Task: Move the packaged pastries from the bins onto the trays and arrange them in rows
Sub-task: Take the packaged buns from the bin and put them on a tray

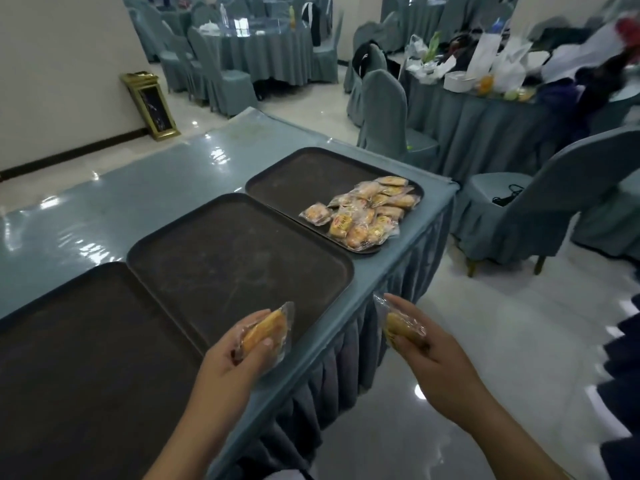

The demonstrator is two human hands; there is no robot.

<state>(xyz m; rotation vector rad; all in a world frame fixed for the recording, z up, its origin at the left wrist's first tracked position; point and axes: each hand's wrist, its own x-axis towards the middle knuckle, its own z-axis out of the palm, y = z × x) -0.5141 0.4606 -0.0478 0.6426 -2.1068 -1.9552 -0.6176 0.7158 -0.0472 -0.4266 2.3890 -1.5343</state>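
Head view: golden pastries point(363, 211) in clear wrappers

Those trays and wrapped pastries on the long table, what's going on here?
A person holds one packaged pastry in each hand: the left hand over the middle tray, the right hand off the table's edge. The far tray has a loose heap of pastries, not yet in rows. The near tray is bare.

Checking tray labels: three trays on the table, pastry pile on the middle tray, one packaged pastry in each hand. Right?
Not quite. The head view shows the pastry pile on the far tray, not the middle tray, which is bare. The rest holds: three trays on the table, with the left hand and right hand each holding one packaged pastry.
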